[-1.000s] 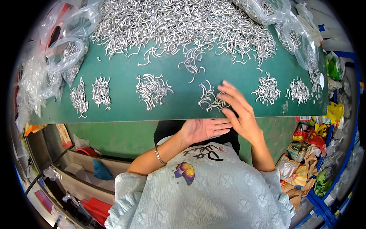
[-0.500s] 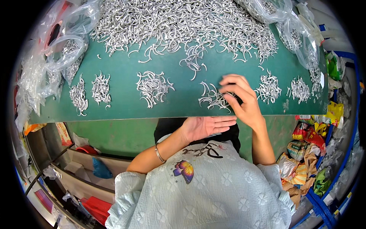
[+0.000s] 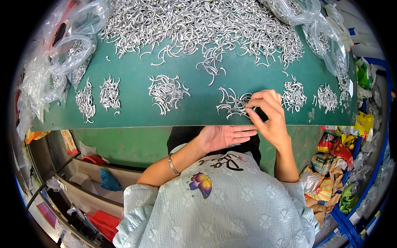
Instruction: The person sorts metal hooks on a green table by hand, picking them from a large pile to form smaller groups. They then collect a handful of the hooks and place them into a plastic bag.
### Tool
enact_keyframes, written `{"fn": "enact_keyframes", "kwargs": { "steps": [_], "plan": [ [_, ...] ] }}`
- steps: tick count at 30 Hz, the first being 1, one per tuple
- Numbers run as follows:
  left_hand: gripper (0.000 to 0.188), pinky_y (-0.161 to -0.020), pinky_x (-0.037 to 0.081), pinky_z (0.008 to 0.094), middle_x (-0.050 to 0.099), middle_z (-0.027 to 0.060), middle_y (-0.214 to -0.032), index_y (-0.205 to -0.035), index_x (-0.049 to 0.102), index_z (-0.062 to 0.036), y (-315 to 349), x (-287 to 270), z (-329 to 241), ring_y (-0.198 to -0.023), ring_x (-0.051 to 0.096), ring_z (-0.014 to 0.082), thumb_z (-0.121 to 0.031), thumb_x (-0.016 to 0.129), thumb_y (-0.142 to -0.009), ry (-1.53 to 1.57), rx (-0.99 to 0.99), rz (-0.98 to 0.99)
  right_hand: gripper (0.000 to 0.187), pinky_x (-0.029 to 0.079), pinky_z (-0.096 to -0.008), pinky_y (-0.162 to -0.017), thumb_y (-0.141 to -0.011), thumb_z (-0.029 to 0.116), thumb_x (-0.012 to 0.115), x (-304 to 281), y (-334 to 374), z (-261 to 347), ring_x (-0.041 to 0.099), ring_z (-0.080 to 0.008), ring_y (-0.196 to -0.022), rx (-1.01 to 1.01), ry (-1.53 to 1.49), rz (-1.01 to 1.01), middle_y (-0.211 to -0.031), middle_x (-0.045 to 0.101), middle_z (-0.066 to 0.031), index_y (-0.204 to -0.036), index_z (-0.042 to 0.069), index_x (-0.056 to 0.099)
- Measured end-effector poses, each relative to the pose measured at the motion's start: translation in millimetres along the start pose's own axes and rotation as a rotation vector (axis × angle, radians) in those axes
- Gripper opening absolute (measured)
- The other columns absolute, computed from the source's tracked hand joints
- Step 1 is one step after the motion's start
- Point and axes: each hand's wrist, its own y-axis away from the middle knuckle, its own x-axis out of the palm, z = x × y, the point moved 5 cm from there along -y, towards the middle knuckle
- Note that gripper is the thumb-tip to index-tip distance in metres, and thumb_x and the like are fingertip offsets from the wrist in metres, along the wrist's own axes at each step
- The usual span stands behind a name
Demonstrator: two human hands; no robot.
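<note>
My right hand (image 3: 271, 115) is at the right side of a small pile of curved silver pieces (image 3: 231, 102), near the front edge of the green table (image 3: 136, 99). Its thumb and fingertips come together at the pile's edge; whatever lies between them is too small to make out. Palm up, my left hand (image 3: 223, 137) rests just below the table edge with its fingers stretched out and nothing on it. To the left lies another small pile (image 3: 167, 93) of the same curved pieces. A large heap (image 3: 194, 25) of them covers the back of the table.
More small piles sit at the left (image 3: 110, 94) and right (image 3: 294, 96). Clear plastic bags (image 3: 76, 53) holding pieces stand at the left, with another bag (image 3: 322, 37) at the back right. Colourful packages (image 3: 326, 161) fill the right side, beside a blue frame (image 3: 345, 227).
My right hand has moved slightly right and down, and its fingertips have drawn together at the small pile. My left hand has stayed palm up in place.
</note>
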Motion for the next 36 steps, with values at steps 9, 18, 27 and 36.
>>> {"fn": "enact_keyframes", "kwargs": {
  "steps": [9,18,27,36],
  "plan": [
    [0.072,-0.115,0.03,0.0523,0.025,0.0342,-0.151,-0.148,0.03,-0.0013,0,0,2,-0.14,0.03,0.0454,-0.055,0.031,-0.1,0.102,0.005,0.059,0.058,0.032,-0.0468,-0.111,-0.077,0.013,0.074,5,-9,-6,0.04,-0.0343,-0.137,0.069,-0.185,0.092,-0.139,0.05,-0.0128,-0.132,0.005,0.054],
    [0.085,-0.116,0.024,0.0541,0.022,0.0332,-0.153,-0.151,0.022,-0.0026,-3,6,0,-0.142,0.025,0.0465,-0.064,0.036,-0.095,0.036,0.025,0.096,0.052,0.028,-0.0461,-0.116,-0.088,0.006,0.058,23,-21,-5,0.037,-0.0357,-0.139,0.033,-0.319,0.112,-0.143,0.049,-0.0164,-0.139,0.003,0.047],
    [0.085,-0.116,0.024,0.053,0.015,0.0351,-0.154,-0.153,0.016,-0.0027,-2,7,0,-0.144,0.018,0.0468,-0.063,0.032,-0.096,0.026,-0.017,0.134,0.021,0.039,-0.0368,-0.08,-0.073,0.005,0.076,15,-33,-4,0.052,-0.0251,-0.088,0.001,0.047,-0.109,-0.095,0.058,-0.0073,-0.092,0.004,0.066],
    [0.081,-0.119,0.02,0.0503,0.012,0.0347,-0.155,-0.151,0.011,0.0049,-3,6,2,-0.145,0.017,0.0453,-0.053,0.032,-0.098,0.45,-0.105,0.101,0.01,0.04,-0.0291,-0.072,-0.079,0.002,0.073,2,-37,-10,0.057,-0.0156,-0.078,0.187,-0.172,-0.123,-0.082,0.063,-0.0024,-0.085,0.003,0.066]
  ]
}}
